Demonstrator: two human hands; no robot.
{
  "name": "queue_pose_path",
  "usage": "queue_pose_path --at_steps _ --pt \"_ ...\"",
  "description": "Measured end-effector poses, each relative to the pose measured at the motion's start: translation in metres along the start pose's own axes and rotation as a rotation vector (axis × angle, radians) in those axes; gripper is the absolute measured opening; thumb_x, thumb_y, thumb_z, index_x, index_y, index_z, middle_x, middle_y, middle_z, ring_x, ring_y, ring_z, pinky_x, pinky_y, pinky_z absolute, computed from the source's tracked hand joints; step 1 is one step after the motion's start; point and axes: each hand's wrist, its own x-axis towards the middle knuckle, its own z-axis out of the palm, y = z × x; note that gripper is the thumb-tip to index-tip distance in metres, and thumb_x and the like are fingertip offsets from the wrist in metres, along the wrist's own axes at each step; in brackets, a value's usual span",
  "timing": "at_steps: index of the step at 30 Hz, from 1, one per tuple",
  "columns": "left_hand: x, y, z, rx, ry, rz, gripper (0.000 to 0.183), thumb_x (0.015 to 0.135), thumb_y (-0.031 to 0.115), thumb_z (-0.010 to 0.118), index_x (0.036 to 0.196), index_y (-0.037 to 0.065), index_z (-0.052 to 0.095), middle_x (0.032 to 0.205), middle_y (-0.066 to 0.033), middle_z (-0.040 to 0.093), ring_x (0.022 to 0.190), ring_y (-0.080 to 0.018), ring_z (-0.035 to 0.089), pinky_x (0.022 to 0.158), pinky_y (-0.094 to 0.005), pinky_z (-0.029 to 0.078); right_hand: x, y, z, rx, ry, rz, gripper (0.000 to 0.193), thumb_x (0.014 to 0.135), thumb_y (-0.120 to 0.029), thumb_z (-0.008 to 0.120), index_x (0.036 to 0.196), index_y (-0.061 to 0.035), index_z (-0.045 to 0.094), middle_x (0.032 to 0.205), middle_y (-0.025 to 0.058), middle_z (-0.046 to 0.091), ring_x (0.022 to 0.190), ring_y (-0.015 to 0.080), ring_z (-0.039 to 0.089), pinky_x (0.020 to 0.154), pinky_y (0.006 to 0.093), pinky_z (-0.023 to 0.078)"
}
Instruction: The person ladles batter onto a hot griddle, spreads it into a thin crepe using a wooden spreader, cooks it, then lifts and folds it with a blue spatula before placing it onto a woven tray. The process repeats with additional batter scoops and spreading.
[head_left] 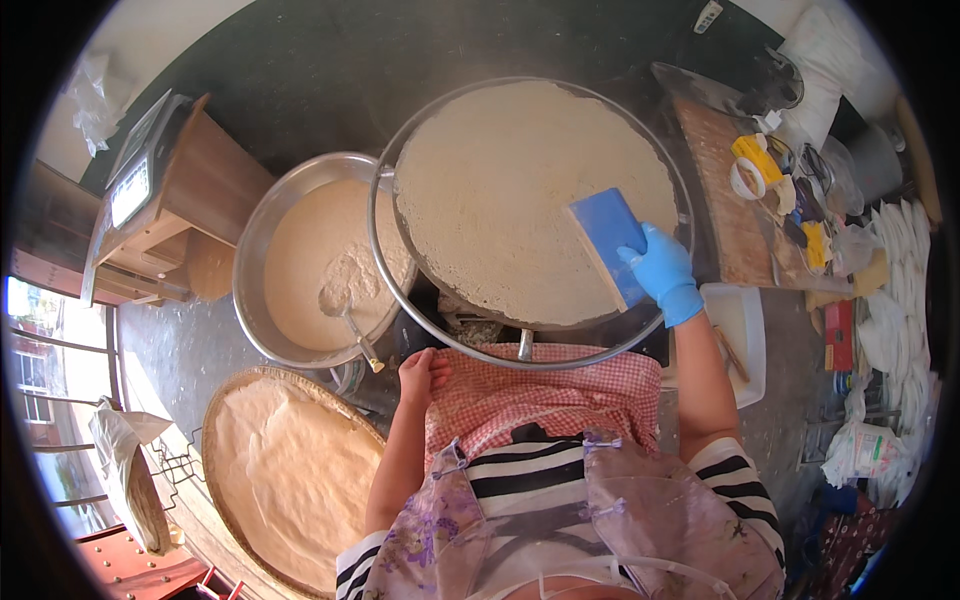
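Note:
My right hand (662, 272), in a blue glove, is closed on a blue scraper (608, 238). The scraper's pale straight edge rests on a thin layer of beige batter (510, 180). That layer covers nearly the whole round griddle (560, 322), with a small rough patch at the lower left. My bare left hand (425, 376) is held just below the metal ring (445, 345) around the griddle, beside my checked apron (540, 390). Its fingers are curled in, and no object shows in them.
Left of the griddle stands a steel bowl (262, 335) of batter with a ladle (355, 335) in it. Below it, a round woven tray (215, 420) bears large thin pancakes (295, 480). On the right are a cluttered wooden board (715, 190) and a white plastic tub (752, 330).

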Motion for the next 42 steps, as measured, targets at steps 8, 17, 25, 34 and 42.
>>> queue_pose_path --at_steps 8,17,25,34,42 --pt "0.000 0.001 0.002 0.055 0.030 -0.011 0.018 0.086 0.019 0.055 0.093 0.002 0.056 0.074 -0.0103 0.062 0.053 -0.0172 0.060 0.042 -0.0231 0.047 0.064 0.025 0.028 0.267 -0.102 0.103 0.045 0.065 -0.033 0.072 0.093 -0.0006 0.059 0.090 0.0187 0.062 0.083 0.0323 0.061 0.074 0.0377 0.047" --pt "0.003 0.001 0.008 0.044 0.012 -0.030 0.019 0.089 0.020 0.050 0.093 0.002 0.055 0.074 -0.0104 0.062 0.052 -0.0162 0.060 0.041 -0.0224 0.047 0.126 0.024 0.049 -0.016 -0.112 0.164 0.045 0.070 -0.033 0.068 0.097 0.0003 0.056 0.094 0.0219 0.061 0.088 0.0370 0.059 0.077 0.0413 0.046" --pt "0.003 -0.003 0.006 0.072 0.031 -0.035 0.020 0.089 0.021 0.051 0.092 0.002 0.056 0.072 -0.0103 0.062 0.053 -0.0163 0.060 0.041 -0.0230 0.047 0.139 0.084 0.042 0.153 -0.196 0.325 0.042 0.069 -0.031 0.067 0.095 0.0008 0.062 0.092 0.0214 0.063 0.086 0.0321 0.062 0.077 0.0402 0.048" --pt "-0.001 0.003 0.003 0.142 0.041 0.021 0.022 0.088 0.027 0.050 0.089 0.006 0.057 0.067 -0.0048 0.059 0.047 -0.0123 0.052 0.040 -0.0198 0.039 0.113 0.133 0.021 0.100 -0.163 0.436 0.036 0.069 -0.032 0.062 0.090 -0.0038 0.067 0.094 0.0207 0.062 0.089 0.0339 0.061 0.078 0.0404 0.048" --pt "0.038 -0.005 -0.023 0.078 -0.073 -0.160 0.018 0.087 0.020 0.052 0.095 0.004 0.057 0.082 -0.0085 0.062 0.069 -0.0208 0.061 0.055 -0.0302 0.052 0.105 0.103 0.015 -0.037 0.299 0.213 0.011 0.072 -0.011 0.056 0.077 -0.0028 0.062 0.076 0.0197 0.062 0.071 0.0348 0.062 0.064 0.0435 0.049"
